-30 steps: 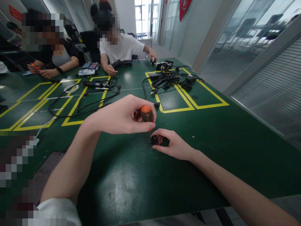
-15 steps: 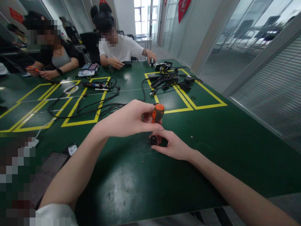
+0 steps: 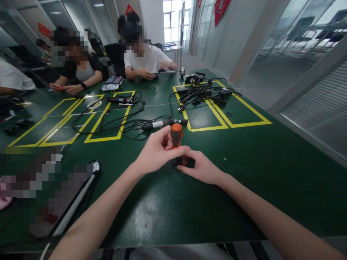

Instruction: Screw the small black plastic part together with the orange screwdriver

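Your left hand (image 3: 154, 151) wraps its fingers around an orange-and-grey screwdriver (image 3: 176, 135), handle end up, close to upright. Your right hand (image 3: 202, 167) pinches a small black part (image 3: 178, 162) between thumb and fingers, just under the screwdriver; your left thumb hides whether the tip touches it. That part sits low over the middle of the green table (image 3: 244, 195), in front of you. Just beyond your left hand lies a corded black-and-grey tool (image 3: 159, 124). Farther off to the right, a heap of black cables (image 3: 196, 94) overlaps the yellow tape outlines (image 3: 210, 128). On the far side, a person in a white shirt (image 3: 151, 57) works with both hands.
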{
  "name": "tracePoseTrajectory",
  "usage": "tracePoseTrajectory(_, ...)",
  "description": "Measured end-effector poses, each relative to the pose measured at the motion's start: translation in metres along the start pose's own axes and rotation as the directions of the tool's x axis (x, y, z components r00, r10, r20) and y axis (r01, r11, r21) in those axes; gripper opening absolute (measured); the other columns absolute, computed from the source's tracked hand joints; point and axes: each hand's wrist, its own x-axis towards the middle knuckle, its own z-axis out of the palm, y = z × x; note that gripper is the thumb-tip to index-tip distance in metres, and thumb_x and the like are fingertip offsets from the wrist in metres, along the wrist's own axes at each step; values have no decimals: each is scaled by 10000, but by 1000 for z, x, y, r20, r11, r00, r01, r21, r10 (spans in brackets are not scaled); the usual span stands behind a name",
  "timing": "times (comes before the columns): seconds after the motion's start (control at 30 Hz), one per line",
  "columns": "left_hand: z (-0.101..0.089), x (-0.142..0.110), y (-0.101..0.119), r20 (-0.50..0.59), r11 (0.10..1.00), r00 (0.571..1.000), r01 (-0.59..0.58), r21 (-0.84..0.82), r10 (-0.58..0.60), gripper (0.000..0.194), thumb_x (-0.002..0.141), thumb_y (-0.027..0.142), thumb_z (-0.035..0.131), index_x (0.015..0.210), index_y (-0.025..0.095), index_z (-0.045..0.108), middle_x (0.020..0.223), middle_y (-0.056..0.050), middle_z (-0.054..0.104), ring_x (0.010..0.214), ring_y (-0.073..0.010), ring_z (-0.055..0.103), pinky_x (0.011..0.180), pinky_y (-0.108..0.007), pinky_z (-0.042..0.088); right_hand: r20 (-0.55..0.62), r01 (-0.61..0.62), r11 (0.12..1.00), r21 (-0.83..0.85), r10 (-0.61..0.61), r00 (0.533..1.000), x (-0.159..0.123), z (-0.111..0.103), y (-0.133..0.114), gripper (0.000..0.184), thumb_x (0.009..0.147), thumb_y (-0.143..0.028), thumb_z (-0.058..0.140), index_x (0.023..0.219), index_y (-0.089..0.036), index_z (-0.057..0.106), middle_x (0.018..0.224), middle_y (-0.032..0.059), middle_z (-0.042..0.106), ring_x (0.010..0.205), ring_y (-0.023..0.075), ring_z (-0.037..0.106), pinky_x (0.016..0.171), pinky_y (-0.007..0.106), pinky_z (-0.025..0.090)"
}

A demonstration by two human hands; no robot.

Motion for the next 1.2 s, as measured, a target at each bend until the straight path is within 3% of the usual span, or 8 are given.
tracePoseTrajectory(0.1,10,-1,-5,-85,1000,996,-10,17,11,374,803,346,788,733,195,453,621,87,385,564,-73,334,527,-207,277,-74,35,999,22,-34,997,1,-8,-10,296,827,-194,671,1123,-202,662,917,38,697,733,183,628,658,320,527)
tracePoseTrajectory(0.17,15,-2,-8,-127,1000,992,-4,17,6,373,798,331,785,737,198,442,636,85,393,566,-72,328,532,-209,275,-234,98,993,62,-81,969,3,-16,-24,342,852,-190,633,1193,-214,635,999,52,678,746,173,623,643,308,521)
tracePoseTrajectory(0.33,20,1,-13,-132,998,991,-6,-62,-2,349,773,326,780,779,211,450,674,72,407,606,-93,398,573,-223,339,-442,204,979,-9,-187,877,17,-29,-67,184,861,-294,744,1016,-220,676,922,16,630,639,131,507,569,284,459)
tracePoseTrajectory(0.53,20,-1,-12,-163,998,986,-36,47,43,229,732,231,741,847,199,546,808,19,576,790,-162,559,724,-278,469,-450,166,980,-106,-196,871,35,-22,-80,181,872,-311,753,758,-211,655,754,-3,583,646,144,491,575,285,430)
tracePoseTrajectory(0.73,10,-22,-43,134,976,990,-74,205,47,430,766,245,765,1172,181,639,1182,-108,701,1079,-287,649,992,-428,514,-328,169,983,76,-136,935,33,-18,-72,141,911,-337,688,898,-201,718,807,14,658,650,145,560,585,284,484)
tracePoseTrajectory(0.87,4,-33,-62,288,977,957,-43,207,-19,197,856,194,668,1051,195,695,1101,-72,749,1044,-258,678,993,-407,512,-263,100,937,335,-9,965,30,-13,-65,332,891,-371,715,1172,-206,652,1011,55,745,577,113,590,554,281,530)
tracePoseTrajectory(1.07,16,-45,-67,103,937,990,60,343,-101,305,808,358,836,997,193,663,957,-46,716,894,-245,652,836,-366,507,-259,119,902,414,-8,966,20,-6,-63,276,836,-242,730,1093,-207,635,949,60,763,811,184,722,715,310,598)
tracePoseTrajectory(1.2,30,-48,-66,-8,901,996,88,425,-93,319,801,370,839,888,204,581,932,-31,681,874,-234,631,779,-346,486,-283,98,939,329,-1,959,17,-7,-59,101,840,-250,692,925,-211,654,826,26,719,742,177,696,718,316,601)
